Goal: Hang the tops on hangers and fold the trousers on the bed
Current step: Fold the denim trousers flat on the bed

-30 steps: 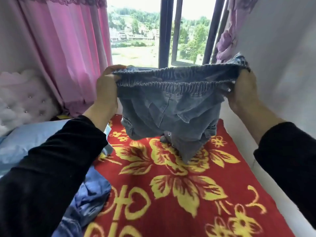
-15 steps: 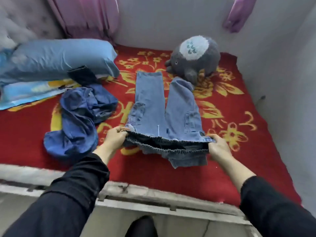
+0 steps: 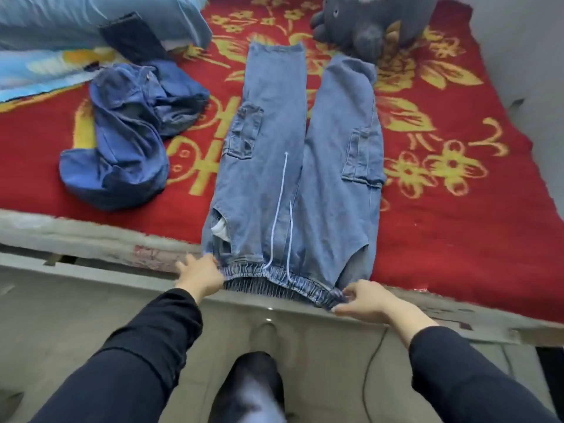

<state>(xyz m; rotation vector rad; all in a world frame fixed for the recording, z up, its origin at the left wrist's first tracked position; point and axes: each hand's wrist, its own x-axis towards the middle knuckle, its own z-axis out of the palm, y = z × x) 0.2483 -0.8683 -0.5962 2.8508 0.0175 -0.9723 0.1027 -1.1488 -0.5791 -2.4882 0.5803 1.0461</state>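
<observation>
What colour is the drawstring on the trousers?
White; the drawstring shows best in the head view, lying on the light blue trousers.

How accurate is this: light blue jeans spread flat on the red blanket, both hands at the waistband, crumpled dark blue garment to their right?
One error: the head view shows the crumpled dark blue garment left of the light blue jeans, not right. The rest holds: jeans flat on the red blanket, left hand and right hand at the waistband.
</observation>
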